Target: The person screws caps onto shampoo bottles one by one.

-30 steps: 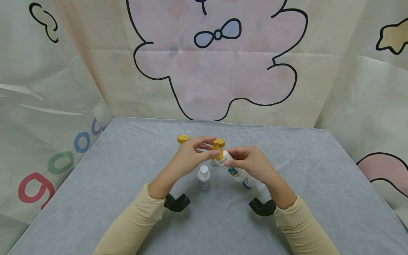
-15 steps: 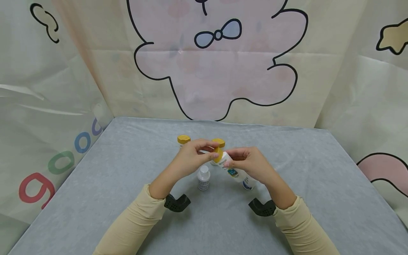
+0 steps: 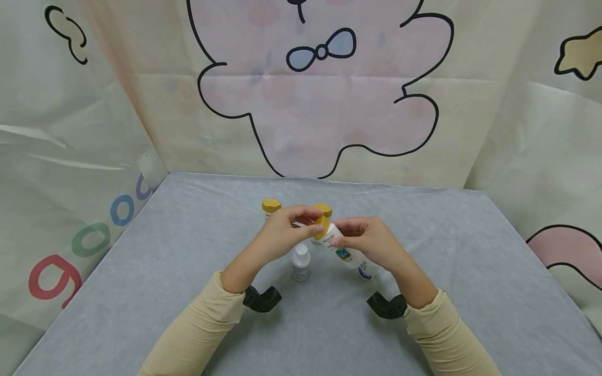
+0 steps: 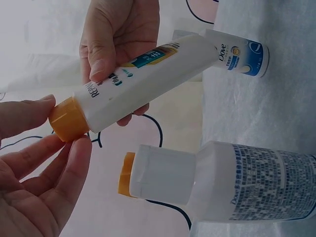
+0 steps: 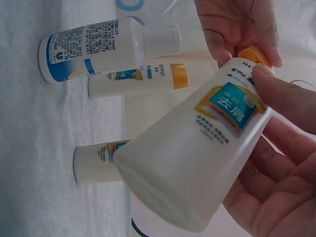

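Observation:
A white shampoo bottle (image 5: 197,133) with a yellow cap (image 4: 68,118) and a teal label is held tilted above the table. My right hand (image 3: 371,240) grips its body near the cap end, thumb across the front. My left hand (image 3: 287,232) pinches the yellow cap between thumb and fingertips. In front of the hands stands a small white-capped Dove bottle (image 3: 301,263), its back label of dense print facing the left wrist camera. A second Dove bottle (image 4: 242,54) stands below the right hand, partly hidden by the held bottle in the head view.
Two more yellow-capped bottles stand behind the hands, a left one (image 3: 271,205) and a right one (image 3: 323,210), both partly covered by the left hand. A grey cloth covers the table (image 3: 188,324). A printed curtain (image 3: 357,104) hangs behind the table's far edge.
My left fingers have come down slightly around the cap, and the cap sits a little differently against the bottle neck. The right hand and standing bottles look unmoved.

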A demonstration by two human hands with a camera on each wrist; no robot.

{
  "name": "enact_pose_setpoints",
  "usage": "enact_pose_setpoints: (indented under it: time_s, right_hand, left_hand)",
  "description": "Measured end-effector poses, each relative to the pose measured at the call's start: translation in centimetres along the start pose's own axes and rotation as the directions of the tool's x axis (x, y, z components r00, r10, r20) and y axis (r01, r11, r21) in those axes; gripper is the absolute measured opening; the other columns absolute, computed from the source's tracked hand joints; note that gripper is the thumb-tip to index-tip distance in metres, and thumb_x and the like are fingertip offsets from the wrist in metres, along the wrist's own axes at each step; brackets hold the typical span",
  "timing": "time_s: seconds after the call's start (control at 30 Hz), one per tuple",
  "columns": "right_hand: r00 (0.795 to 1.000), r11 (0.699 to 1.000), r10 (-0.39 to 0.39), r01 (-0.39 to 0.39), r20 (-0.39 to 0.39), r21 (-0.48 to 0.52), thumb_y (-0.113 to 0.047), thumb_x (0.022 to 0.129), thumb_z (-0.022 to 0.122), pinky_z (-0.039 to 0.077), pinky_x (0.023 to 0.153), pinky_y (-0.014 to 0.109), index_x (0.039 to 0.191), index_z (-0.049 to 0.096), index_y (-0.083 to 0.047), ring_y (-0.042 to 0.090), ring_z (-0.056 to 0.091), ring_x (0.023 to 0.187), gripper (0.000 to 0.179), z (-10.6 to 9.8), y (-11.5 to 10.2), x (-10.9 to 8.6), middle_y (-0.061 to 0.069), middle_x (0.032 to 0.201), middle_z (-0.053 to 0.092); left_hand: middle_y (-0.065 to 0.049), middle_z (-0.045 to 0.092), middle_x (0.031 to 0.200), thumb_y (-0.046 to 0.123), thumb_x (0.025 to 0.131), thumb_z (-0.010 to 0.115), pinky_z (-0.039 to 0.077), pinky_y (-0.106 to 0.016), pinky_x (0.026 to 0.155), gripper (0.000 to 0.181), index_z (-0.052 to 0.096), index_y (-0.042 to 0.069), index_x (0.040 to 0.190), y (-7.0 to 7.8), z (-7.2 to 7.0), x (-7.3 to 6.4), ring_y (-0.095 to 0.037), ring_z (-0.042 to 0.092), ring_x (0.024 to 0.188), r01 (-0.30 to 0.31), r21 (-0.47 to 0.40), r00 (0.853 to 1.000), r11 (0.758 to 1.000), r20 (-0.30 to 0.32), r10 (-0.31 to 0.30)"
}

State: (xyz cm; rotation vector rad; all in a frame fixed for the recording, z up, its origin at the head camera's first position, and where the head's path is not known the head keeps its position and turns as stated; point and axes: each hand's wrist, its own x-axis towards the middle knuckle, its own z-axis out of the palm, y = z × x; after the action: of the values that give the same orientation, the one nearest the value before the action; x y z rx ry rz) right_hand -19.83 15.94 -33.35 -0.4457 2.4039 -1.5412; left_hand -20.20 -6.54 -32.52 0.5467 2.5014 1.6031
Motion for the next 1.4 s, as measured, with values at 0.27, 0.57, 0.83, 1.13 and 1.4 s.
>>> enact_pose_setpoints:
  time_s: [0.27, 0.57, 0.83, 1.13, 1.4]
  right_hand:
    - [1.0, 1.0, -0.014, 0.014, 0.006, 0.001, -0.023, 0.089, 0.076, 0.059, 0.086, 0.029, 0.126, 0.066, 0.002, 0.016, 0.071, 0.102, 0.046, -0.05, 0.16, -0.04, 0.017, 0.117, 0.072]
    - [1.0, 1.0, -0.008, 0.008, 0.01, 0.009, -0.022, 0.088, 0.077, 0.058, 0.084, 0.026, 0.124, 0.067, 0.002, 0.014, 0.072, 0.1, 0.045, 0.04, 0.05, -0.09, 0.017, 0.116, 0.073]
    - [1.0, 1.0, -0.016, 0.016, 0.02, 0.005, -0.02, 0.089, 0.076, 0.058, 0.084, 0.026, 0.125, 0.066, 0.004, 0.014, 0.071, 0.1, 0.044, 0.03, -0.16, -0.24, 0.018, 0.116, 0.072]
    - [1.0, 1.0, -0.017, 0.016, 0.027, 0.016, -0.02, 0.089, 0.076, 0.058, 0.084, 0.025, 0.126, 0.065, 0.004, 0.01, 0.071, 0.097, 0.046, -0.06, -0.11, -0.24, 0.018, 0.116, 0.072]
    - [1.0, 1.0, -0.008, 0.008, 0.022, 0.011, -0.022, 0.089, 0.076, 0.057, 0.085, 0.026, 0.126, 0.066, 0.003, 0.008, 0.071, 0.096, 0.046, -0.1, -0.21, -0.28, 0.016, 0.115, 0.073]
  left_hand:
    - [-0.002, 0.069, 0.122, 0.023, 0.093, 0.072, 0.056, -0.032, 0.09, 0.041, 0.064, 0.014, 0.132, -0.11, -0.08, 0.01, -0.017, 0.064, 0.109, -0.01, -0.02, 0.999, 1.0, 0.036, 0.011]
    - [-0.002, 0.071, 0.109, 0.026, 0.091, 0.073, 0.054, -0.029, 0.087, 0.03, 0.07, 0.012, 0.118, 0.03, -0.03, -0.03, -0.014, 0.064, 0.101, 0.001, -0.01, 1.0, 1.0, 0.015, -0.001]
    - [-0.003, 0.071, 0.113, 0.02, 0.092, 0.073, 0.055, -0.028, 0.087, 0.029, 0.071, 0.011, 0.119, -0.09, -0.08, -0.15, -0.015, 0.064, 0.104, -0.044, -0.01, 0.999, 0.999, 0.029, 0.044]
    - [-0.004, 0.07, 0.118, 0.02, 0.092, 0.073, 0.056, -0.029, 0.088, 0.034, 0.069, 0.011, 0.123, -0.07, -0.16, -0.11, -0.017, 0.064, 0.105, -0.047, -0.037, 0.998, 0.998, 0.041, 0.048]
    - [-0.005, 0.069, 0.117, 0.019, 0.091, 0.074, 0.056, -0.028, 0.086, 0.032, 0.071, 0.012, 0.121, -0.12, -0.18, -0.11, -0.016, 0.063, 0.102, -0.051, -0.033, 0.998, 0.998, 0.045, 0.053]
